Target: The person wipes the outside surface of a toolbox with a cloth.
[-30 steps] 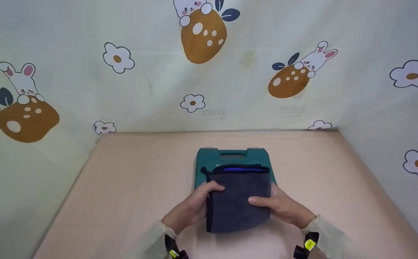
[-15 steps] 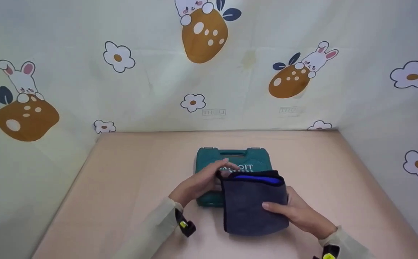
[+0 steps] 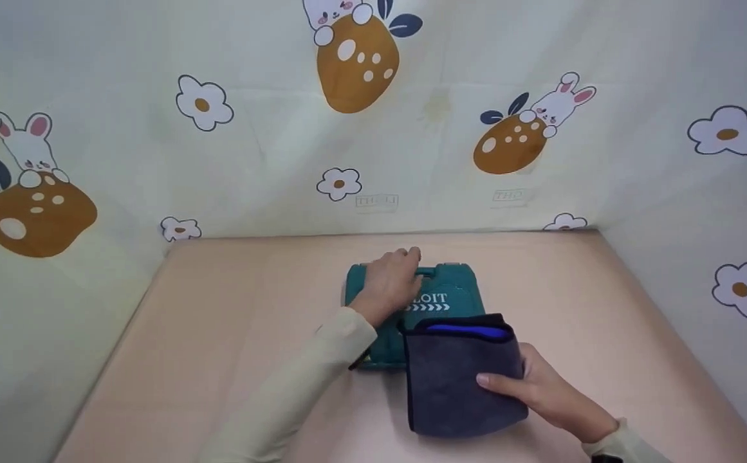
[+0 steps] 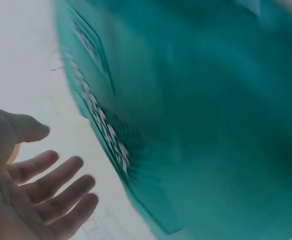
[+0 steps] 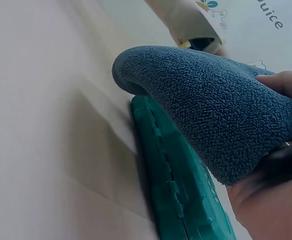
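Observation:
A folded dark grey-blue towel point(image 3: 460, 389) with black edging and a bright blue layer inside is gripped at its right side by my right hand point(image 3: 556, 395), thumb on the front face. Its terry texture shows in the right wrist view, where the towel point(image 5: 195, 95) is raised off the table. Behind it lies a closed teal plastic tool case point(image 3: 457, 283) with white lettering. My left hand point(image 3: 389, 283) reaches over the case's left part, beside its handle. Spread fingers point(image 4: 68, 172) with nothing between them show in the left wrist view. The towel overlaps the case's front right corner.
A table point(image 3: 244, 308) covered in pale peach cloth lies under the case. Patterned fabric walls point(image 3: 270, 141) with rabbits, fruit and flowers stand at the back and both sides.
My left hand has let go of the towel's left side and moved forward onto the case. The right hand has drawn the towel right and nearer, uncovering more of the case.

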Motion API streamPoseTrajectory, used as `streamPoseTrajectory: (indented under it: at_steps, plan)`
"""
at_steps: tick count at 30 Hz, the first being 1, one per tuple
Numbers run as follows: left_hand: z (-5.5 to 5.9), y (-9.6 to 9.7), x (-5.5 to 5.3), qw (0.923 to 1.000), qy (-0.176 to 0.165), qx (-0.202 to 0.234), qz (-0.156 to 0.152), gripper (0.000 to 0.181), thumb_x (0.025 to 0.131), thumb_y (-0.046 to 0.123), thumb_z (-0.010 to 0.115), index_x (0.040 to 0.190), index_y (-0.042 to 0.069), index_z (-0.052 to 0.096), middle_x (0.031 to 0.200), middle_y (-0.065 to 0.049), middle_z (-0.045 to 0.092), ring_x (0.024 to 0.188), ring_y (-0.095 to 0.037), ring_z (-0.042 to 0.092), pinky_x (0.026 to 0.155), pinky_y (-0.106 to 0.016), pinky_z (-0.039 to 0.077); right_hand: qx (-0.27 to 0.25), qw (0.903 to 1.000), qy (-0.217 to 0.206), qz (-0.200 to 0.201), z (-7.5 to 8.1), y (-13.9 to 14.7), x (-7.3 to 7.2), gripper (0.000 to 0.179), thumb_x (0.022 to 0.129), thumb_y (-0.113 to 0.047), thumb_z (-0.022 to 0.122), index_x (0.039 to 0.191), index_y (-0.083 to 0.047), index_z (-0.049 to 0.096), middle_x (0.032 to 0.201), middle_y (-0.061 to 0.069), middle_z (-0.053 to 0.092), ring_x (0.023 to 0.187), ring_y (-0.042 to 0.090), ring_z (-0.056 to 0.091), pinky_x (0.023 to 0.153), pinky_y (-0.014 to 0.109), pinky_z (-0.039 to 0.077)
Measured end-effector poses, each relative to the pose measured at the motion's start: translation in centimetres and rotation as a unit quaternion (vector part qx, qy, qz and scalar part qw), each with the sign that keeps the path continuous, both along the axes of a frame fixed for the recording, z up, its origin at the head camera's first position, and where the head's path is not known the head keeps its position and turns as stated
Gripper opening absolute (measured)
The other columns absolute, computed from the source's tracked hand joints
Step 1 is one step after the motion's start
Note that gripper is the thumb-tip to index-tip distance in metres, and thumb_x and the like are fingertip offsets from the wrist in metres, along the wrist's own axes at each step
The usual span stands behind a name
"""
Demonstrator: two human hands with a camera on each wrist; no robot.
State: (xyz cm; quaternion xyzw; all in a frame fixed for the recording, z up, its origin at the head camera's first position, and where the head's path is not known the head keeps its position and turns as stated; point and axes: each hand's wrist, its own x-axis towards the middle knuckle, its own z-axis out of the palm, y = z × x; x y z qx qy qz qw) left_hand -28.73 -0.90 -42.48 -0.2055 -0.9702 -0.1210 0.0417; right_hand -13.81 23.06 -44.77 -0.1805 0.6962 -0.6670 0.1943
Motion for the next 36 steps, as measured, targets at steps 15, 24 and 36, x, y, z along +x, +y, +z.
streamPoseTrajectory:
  at_steps: [15, 24, 36]
  plan:
    - [-0.6, 2.5, -4.2, 0.9837, 0.034, -0.176, -0.011, 0.012, 0.1, 0.018, 0.067, 0.099, 0.02, 0.079, 0.085, 0.002, 0.071, 0.072, -0.013, 0.06, 0.078, -0.035, 0.053, 0.009, 0.9999, 0.004, 0.01, -0.5, -0.2, 0.4, 0.046, 0.098, -0.005, 0.065, 0.142, -0.001, 0.054, 0.131, 0.022, 0.059, 0.117, 0.033, 0.054, 0.101, 0.036, 0.043]
    - [-2.0, 2.3, -5.4, 0.9785, -0.003, -0.206, 0.013, 0.013, 0.099, 0.014, 0.069, 0.101, 0.02, 0.081, 0.081, 0.003, 0.072, 0.063, -0.011, 0.052, 0.069, -0.03, 0.055, 0.001, 0.9996, 0.012, 0.025, -0.6, -0.1, 0.7, 0.044, 0.098, -0.003, 0.063, 0.141, -0.001, 0.055, 0.129, 0.024, 0.06, 0.115, 0.03, 0.057, 0.1, 0.034, 0.043]
    - [-2.2, 2.5, -6.0, 0.9758, 0.002, -0.217, -0.025, 0.011, 0.097, 0.014, 0.072, 0.103, 0.018, 0.08, 0.087, 0.001, 0.074, 0.065, -0.011, 0.056, 0.071, -0.03, 0.057, 0.007, 0.9998, 0.011, 0.015, -0.5, 0.0, 0.9, 0.044, 0.099, -0.003, 0.063, 0.142, -0.001, 0.055, 0.131, 0.022, 0.06, 0.116, 0.031, 0.056, 0.101, 0.034, 0.043]
